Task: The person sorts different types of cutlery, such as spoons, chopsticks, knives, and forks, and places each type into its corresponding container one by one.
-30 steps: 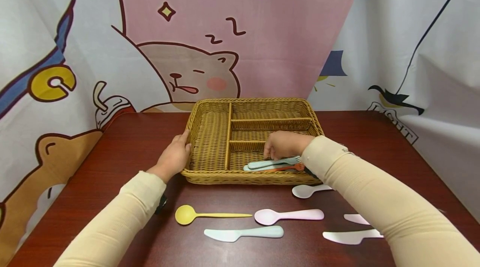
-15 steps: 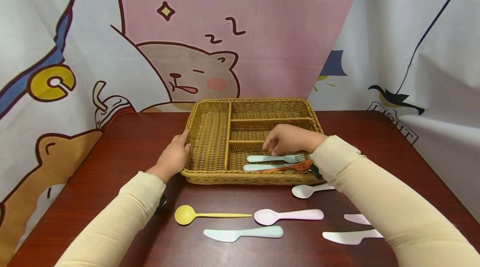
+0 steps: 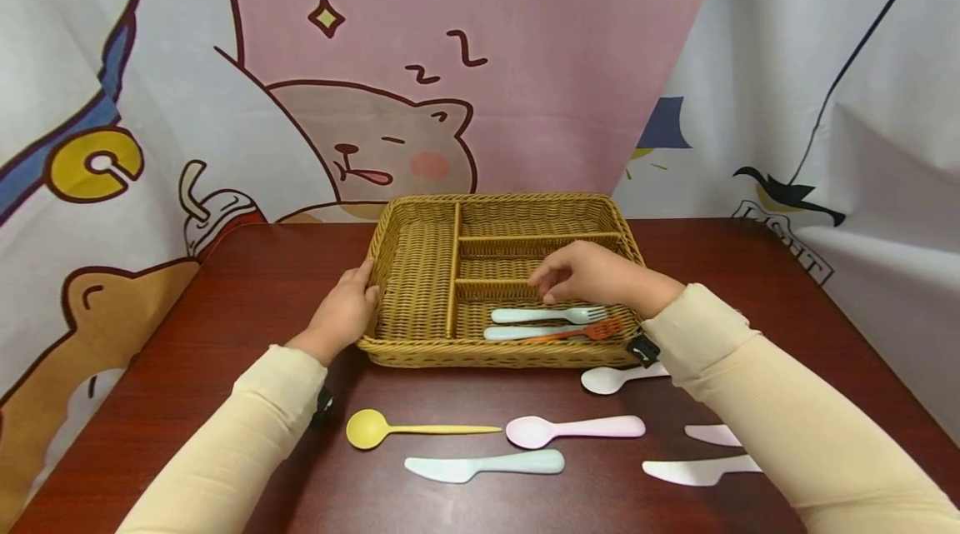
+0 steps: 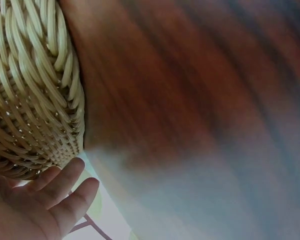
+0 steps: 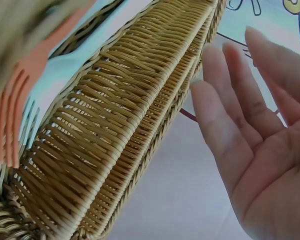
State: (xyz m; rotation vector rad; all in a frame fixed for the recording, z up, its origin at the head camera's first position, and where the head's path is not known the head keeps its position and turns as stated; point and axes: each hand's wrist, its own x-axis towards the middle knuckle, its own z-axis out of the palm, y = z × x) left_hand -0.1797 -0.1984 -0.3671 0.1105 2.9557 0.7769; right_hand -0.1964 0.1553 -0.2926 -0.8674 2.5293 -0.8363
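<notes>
A wicker basket (image 3: 408, 355) with several compartments stands on the table. My left hand (image 3: 345, 313) rests its fingers on the basket's left side; the left wrist view shows them fairly straight against the weave. Over the front right compartment hovers my right hand (image 3: 588, 274), fingers loosely bent with nothing between them. Below it in that compartment lie a light blue fork (image 3: 532, 315) and an orange fork (image 3: 600, 329). A second light blue handle (image 3: 510, 333) lies partly under the orange fork. Both tined heads, orange and blue, also appear in the right wrist view.
In front of the basket lie a yellow spoon (image 3: 367, 429), a pink spoon (image 3: 532, 431), a white spoon (image 3: 602, 381) and a light green knife (image 3: 487, 465). Farther right, a white knife (image 3: 690, 471) and a pink piece (image 3: 712, 434) are partly hidden by my right sleeve.
My right hand has let go of the light blue fork, which now lies in the front right compartment, and has lifted slightly away. The left hand stays at the basket's side.
</notes>
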